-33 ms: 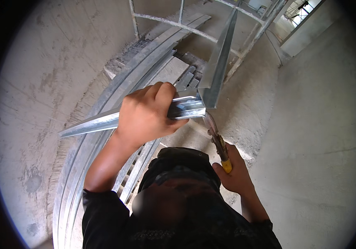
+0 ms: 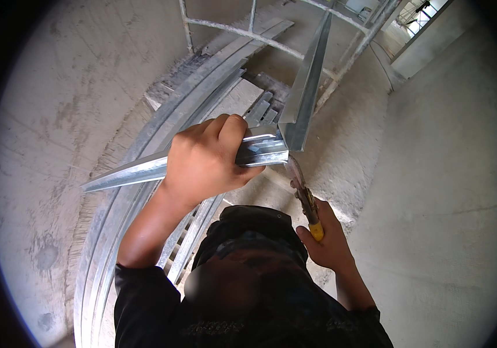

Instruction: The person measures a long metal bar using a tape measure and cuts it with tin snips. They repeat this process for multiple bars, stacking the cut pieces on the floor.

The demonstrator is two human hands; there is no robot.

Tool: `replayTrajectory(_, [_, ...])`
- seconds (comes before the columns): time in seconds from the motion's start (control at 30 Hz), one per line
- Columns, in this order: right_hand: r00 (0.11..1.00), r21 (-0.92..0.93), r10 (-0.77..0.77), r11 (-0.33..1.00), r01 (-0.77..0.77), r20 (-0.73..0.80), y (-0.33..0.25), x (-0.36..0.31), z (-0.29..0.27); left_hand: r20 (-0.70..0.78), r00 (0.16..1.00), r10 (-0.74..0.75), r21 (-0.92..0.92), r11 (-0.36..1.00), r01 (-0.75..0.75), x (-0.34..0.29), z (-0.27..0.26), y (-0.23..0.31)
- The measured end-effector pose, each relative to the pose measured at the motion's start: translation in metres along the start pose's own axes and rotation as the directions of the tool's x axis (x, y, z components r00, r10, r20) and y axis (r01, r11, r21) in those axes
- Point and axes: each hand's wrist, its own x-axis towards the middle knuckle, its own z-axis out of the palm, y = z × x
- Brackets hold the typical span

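Observation:
My left hand (image 2: 205,156) is closed over a shiny galvanized steel channel (image 2: 138,171), its fingers wrapped round the profile near its right end. At that end a second length of channel (image 2: 306,87) angles up and away toward the far side. The two lengths meet at a corner, but I cannot tell whether they are one bent piece. My right hand (image 2: 331,238) grips metal snips (image 2: 305,200) by the yellow-sleeved handle. The snips' jaws touch or nearly touch the lower edge of the corner; their exact bite is too small to make out.
Long metal profiles (image 2: 106,249) lie in a stack below and to the left, beside a rough plastered wall (image 2: 40,145). Short metal offcuts (image 2: 263,107) lie past the left hand. A pale scaffold frame (image 2: 353,58) stands at the far side. A grey wall (image 2: 451,174) rises on the right.
The corner of the channel has shifted very slightly to the right. Both hands keep their grips.

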Motion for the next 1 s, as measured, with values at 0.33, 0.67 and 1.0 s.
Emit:
replayTrajectory(0.33, [0.999,0.009,-0.018,1.000,0.018,-0.046,-0.009,0.000,0.016,0.038,0.999,0.008,-0.021,1.000,-0.008,-0.003,0.000,-0.006])
replayTrajectory(0.67, [0.996,-0.025,-0.048,0.999,0.046,-0.073,-0.023,0.018,0.016,0.038,0.998,0.040,-0.068,0.997,-0.037,-0.001,-0.001,-0.013])
replayTrajectory(1.0, [0.991,-0.040,0.002,0.999,-0.008,-0.132,-0.021,0.025,0.016,0.016,0.998,0.055,-0.151,0.987,-0.052,0.002,0.004,-0.018])
